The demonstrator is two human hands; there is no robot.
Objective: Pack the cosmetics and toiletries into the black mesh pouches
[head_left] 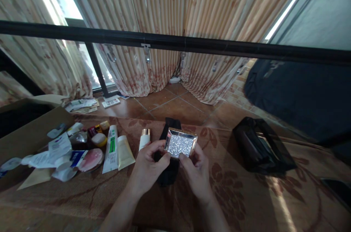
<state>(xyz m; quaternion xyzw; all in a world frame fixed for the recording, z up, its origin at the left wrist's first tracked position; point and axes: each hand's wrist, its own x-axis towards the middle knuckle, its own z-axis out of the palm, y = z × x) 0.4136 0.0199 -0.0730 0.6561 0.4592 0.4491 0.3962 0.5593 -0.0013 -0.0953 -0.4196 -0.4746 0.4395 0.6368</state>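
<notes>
Between both hands is a rectangular compact case (180,145) with a gold-coloured rim and a glittering, rhinestone-like top that faces up. My left hand (149,166) grips its left edge, thumb at the lower corner. On the opposite side my right hand (196,169) holds the case with its thumb on the front edge. Beneath them lies a black cloth or pouch (168,175), partly covered by the hands. A white bottle with a gold cap (144,138) is just beyond my left hand. Left of it are a cream tube (125,152) and a white-and-green tube (111,149).
Several cosmetics, among them a round pink compact (91,160), are heaped beside a cardboard box (35,129) on the left. At right sits a black mesh bag (263,148) on the patterned cloth (227,191). A dark rail (164,40) crosses before the curtains (159,5).
</notes>
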